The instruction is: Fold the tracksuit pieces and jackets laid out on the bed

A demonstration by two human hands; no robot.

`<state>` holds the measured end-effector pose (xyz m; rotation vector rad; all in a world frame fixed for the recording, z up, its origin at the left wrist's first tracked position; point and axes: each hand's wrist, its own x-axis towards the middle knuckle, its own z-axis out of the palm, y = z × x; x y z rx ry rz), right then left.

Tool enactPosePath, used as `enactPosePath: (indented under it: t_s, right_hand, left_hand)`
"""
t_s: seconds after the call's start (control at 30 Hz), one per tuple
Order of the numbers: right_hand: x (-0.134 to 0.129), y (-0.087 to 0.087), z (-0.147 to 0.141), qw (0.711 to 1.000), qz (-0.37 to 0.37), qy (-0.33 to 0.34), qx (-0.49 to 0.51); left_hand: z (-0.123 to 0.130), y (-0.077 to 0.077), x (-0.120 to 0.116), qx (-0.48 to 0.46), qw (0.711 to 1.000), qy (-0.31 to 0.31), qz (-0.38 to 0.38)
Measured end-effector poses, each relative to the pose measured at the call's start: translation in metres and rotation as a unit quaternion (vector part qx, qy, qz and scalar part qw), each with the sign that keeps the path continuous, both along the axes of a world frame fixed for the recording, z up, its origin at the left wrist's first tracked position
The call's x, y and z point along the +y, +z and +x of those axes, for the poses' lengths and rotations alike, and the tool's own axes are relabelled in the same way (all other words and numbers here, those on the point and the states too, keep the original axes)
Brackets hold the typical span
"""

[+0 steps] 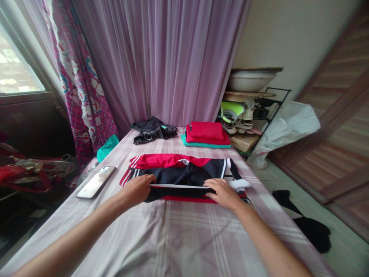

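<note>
A black and red garment [184, 174] with white trim and striped ends lies partly folded across the checked cloth of the table [173, 238]. My left hand [141, 186] grips the left part of its near edge, fingers curled over the white piping. On the right, my right hand [220, 190] has its fingers bent round the same edge, close to the white-trimmed end. Between the two hands the piping runs nearly straight, with black cloth and a red strip below it. The thumbs are partly hidden by the fabric.
A phone [96, 182] lies at the left edge. Farther back are a crumpled dark garment [154, 130] and a folded red and teal stack [206, 134]. A shoe rack [259, 115] and white bag [288, 129] stand right; black cloth [311, 229] lies on the floor.
</note>
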<state>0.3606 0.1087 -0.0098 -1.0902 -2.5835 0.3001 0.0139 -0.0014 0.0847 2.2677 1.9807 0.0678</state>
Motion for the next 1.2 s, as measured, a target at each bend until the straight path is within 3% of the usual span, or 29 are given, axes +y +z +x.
enactPosePath:
  t_s: [0.13,0.23,0.4,0.47,0.53,0.63,0.73,0.83,0.93,1.03,1.13,1.2]
  right_hand:
    - [0.032,0.003,0.037,0.996,0.028,-0.074,-0.029]
    - [0.052,0.018,0.053,0.996,0.027,-0.074,-0.043]
    - [0.091,0.047,0.058,0.997,0.002,-0.065,-0.043]
    - [0.109,0.05,0.055,0.996,-0.039,-0.076,-0.027]
    - [0.125,0.044,0.047,0.993,-0.062,-0.099,-0.02]
    - [0.139,0.026,0.031,0.984,-0.032,-0.174,-0.027]
    - [0.139,0.007,0.017,0.974,0.022,-0.222,-0.039]
    - [0.132,-0.003,0.007,0.966,0.061,-0.25,-0.031]
    - [0.129,-0.005,0.006,0.964,0.06,-0.252,-0.055]
    - [0.131,0.001,0.01,0.953,0.04,-0.268,-0.132]
    - [0.129,0.015,0.002,0.938,0.04,-0.31,-0.149]
    - [0.122,0.026,-0.022,0.948,0.056,-0.295,-0.103]
  left_hand:
    - [-0.011,0.009,-0.004,0.003,0.999,-0.029,-0.028]
    - [-0.02,0.023,0.006,0.039,0.999,-0.01,-0.031]
    - [-0.033,0.06,0.064,0.119,0.992,-0.029,0.004]
    - [-0.038,0.064,0.098,0.144,0.989,-0.031,0.009]
    - [-0.042,0.052,0.129,0.163,0.987,-0.006,0.002]
    - [-0.047,0.01,0.157,0.168,0.983,0.07,-0.025]
    - [-0.054,-0.039,0.157,0.157,0.982,0.105,-0.018]
    - [-0.066,-0.071,0.147,0.098,0.988,0.116,0.036]
    - [-0.077,-0.083,0.142,0.056,0.992,0.104,0.05]
    - [-0.078,-0.08,0.146,0.068,0.99,0.115,0.042]
    - [-0.064,-0.076,0.151,0.077,0.987,0.119,0.074]
    - [-0.048,-0.077,0.152,0.061,0.989,0.09,0.097]
